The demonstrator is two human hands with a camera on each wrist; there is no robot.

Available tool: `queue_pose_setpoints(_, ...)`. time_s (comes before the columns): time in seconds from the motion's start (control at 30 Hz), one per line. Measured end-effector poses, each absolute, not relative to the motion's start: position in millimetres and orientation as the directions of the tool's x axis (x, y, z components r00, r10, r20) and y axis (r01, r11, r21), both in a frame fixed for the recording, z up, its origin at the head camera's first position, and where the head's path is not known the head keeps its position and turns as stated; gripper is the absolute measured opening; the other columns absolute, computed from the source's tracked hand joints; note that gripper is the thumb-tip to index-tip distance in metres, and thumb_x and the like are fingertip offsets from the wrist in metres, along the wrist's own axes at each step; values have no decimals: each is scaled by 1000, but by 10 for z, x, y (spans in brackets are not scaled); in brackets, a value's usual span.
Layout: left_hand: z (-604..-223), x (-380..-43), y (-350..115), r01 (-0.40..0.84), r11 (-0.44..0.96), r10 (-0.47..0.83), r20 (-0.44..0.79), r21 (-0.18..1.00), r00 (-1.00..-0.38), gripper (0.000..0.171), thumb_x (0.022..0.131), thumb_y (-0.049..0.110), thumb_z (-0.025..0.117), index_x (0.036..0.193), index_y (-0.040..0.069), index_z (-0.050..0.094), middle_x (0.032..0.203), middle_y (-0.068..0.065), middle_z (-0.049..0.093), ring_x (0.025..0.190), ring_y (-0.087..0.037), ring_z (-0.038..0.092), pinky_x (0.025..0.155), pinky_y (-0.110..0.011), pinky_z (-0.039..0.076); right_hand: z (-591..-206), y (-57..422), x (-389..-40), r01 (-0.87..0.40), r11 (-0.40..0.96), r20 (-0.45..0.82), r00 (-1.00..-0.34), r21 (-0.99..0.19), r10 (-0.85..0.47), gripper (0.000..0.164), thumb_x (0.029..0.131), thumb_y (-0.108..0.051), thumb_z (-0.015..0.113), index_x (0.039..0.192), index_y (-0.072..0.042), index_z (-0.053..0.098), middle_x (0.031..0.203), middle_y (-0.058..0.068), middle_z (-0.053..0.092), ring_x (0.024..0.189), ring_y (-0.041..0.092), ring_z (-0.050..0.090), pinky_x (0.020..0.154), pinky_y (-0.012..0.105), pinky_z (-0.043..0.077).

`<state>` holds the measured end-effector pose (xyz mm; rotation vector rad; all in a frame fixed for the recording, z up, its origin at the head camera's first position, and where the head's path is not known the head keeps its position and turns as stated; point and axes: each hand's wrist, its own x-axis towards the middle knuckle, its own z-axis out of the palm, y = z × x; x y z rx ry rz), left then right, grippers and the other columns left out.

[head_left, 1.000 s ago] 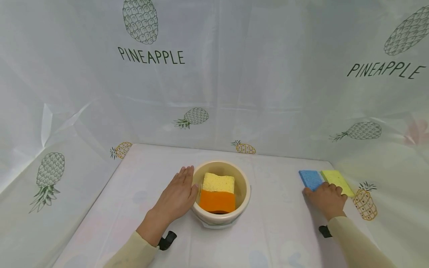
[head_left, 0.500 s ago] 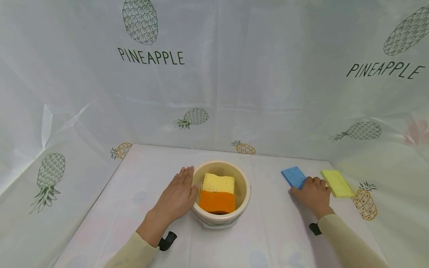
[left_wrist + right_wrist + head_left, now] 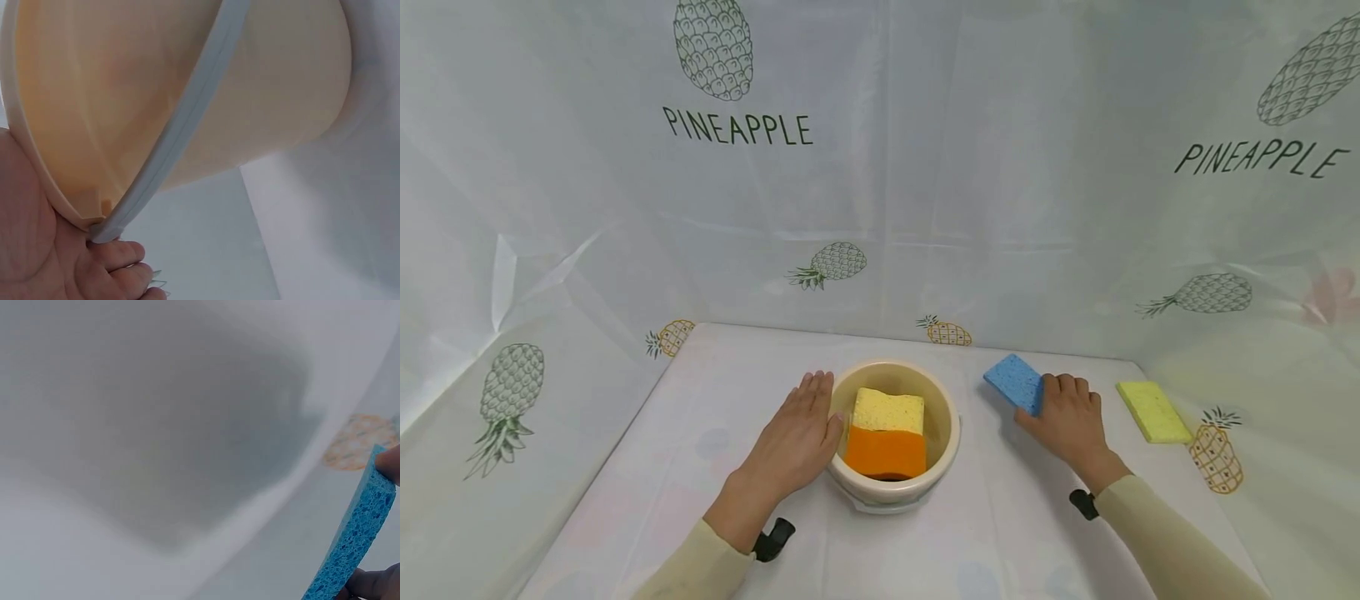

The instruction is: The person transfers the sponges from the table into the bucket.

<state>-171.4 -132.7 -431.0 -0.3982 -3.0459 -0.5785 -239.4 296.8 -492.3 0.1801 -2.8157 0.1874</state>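
My right hand [image 3: 1069, 421] grips a blue sponge [image 3: 1017, 383] by its near right edge, to the right of a cream bucket [image 3: 951, 446]. In the right wrist view the blue sponge [image 3: 353, 534] is seen edge-on between thumb and fingers, above the white surface and its shadow. My left hand [image 3: 797, 437] rests against the left side of the bucket's rim with its fingers straight. The left wrist view shows the palm at the rim, beside the grey handle [image 3: 172, 134]. Inside the bucket are a pale yellow sponge [image 3: 889, 411] and an orange sponge [image 3: 886, 452].
A yellow-green sponge [image 3: 1153, 412] lies at the right edge of the white-covered table [image 3: 730, 367]. White sheeting printed with pineapples [image 3: 842, 260] rises behind the table and along both sides.
The blue sponge has come away from beside the yellow-green one, moving left toward the bucket in my right hand and tilting up. My left hand and the bucket have stayed put.
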Motion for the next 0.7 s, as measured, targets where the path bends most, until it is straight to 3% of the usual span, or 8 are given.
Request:
queue_pose_setpoints(0.37, -4246, -1715, -1337, 272, 903, 271, 52, 331, -961, 69, 113, 37, 41, 165, -4, 23, 172, -22, 26, 163, -37, 20, 132, -53, 20, -4388, 2357, -2248, -304, 940, 397, -890, -152, -223, 73, 83, -41, 75, 133, 9, 58, 127, 30, 61, 116, 48, 52, 91, 64, 44)
queue_pose_setpoints(0.7, -4260, -1725, -1341, 283, 898, 280, 57, 338, -958, 69, 113, 37, 40, 165, -4, 23, 172, -21, 26, 163, -37, 20, 132, -53, 20, -4041, 1924, -2094, -450, 880, 410, -839, -152, -358, 74, 84, -44, 76, 138, 3, 58, 134, 22, 59, 122, 40, 49, 95, 56, 44)
